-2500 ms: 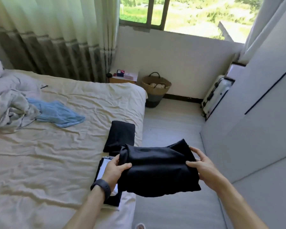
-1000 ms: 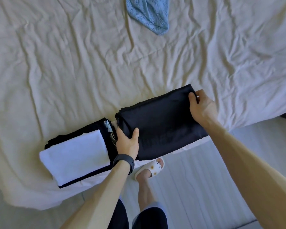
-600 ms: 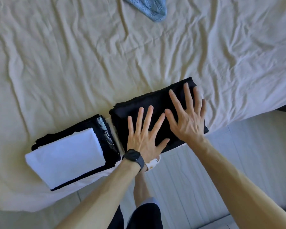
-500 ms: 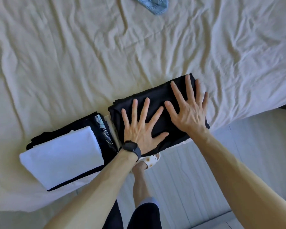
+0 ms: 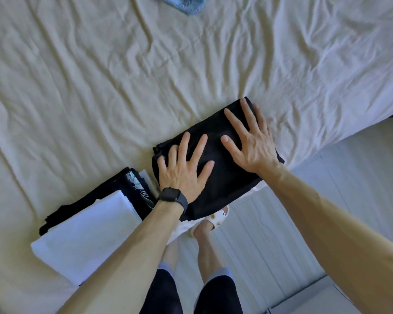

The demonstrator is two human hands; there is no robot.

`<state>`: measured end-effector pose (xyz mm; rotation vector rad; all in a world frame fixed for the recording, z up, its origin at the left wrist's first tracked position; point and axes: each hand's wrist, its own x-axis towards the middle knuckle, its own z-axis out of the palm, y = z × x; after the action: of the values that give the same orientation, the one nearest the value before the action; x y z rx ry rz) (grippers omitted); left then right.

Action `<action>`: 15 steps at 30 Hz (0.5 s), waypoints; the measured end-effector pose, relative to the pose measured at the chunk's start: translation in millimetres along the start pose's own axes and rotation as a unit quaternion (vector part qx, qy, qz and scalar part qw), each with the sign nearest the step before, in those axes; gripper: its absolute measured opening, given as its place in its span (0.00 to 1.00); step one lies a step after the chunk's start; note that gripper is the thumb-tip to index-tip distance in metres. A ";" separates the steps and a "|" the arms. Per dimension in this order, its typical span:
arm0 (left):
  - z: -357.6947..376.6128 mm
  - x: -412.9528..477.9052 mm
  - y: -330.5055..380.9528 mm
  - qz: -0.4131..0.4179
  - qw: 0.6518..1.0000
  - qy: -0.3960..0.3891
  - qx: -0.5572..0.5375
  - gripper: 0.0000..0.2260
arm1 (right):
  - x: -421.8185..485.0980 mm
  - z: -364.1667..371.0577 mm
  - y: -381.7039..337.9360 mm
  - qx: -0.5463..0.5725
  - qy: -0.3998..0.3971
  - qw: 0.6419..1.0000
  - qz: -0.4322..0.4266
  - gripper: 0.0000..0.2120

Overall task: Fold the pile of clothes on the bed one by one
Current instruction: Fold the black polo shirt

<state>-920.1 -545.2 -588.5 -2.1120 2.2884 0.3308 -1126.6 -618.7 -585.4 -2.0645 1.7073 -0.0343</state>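
blue garment cropped by top edge

I have just the one view, the wide head camera, pointing almost straight down from above the bed edge, near enough that both forearms cross the lower frame with the floor beneath.
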 end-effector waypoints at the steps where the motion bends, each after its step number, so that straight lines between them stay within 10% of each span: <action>1: -7.7 7.3 -5.9 -0.011 1.000 0.005 -0.004 0.27 | -2.9 -8.2 -0.5 0.016 0.013 1.000 0.018 0.30; 4: -29.8 30.7 -27.3 -0.034 0.998 -0.026 -0.034 0.24 | -25.9 -31.3 1.8 0.088 0.141 0.972 0.165 0.29; 8: -50.6 51.4 -44.5 0.015 0.991 -0.114 -0.073 0.18 | -78.8 -39.2 1.5 0.288 0.214 0.839 0.408 0.29; 15: -68.9 72.8 -37.7 0.010 0.978 -0.204 0.039 0.17 | -116.3 -5.4 -41.4 0.518 0.181 0.677 0.490 0.22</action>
<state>-880.1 -630.6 -537.6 -1.7827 2.0496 0.5994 -1116.7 -506.3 -534.8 -0.2066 2.0459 -0.8791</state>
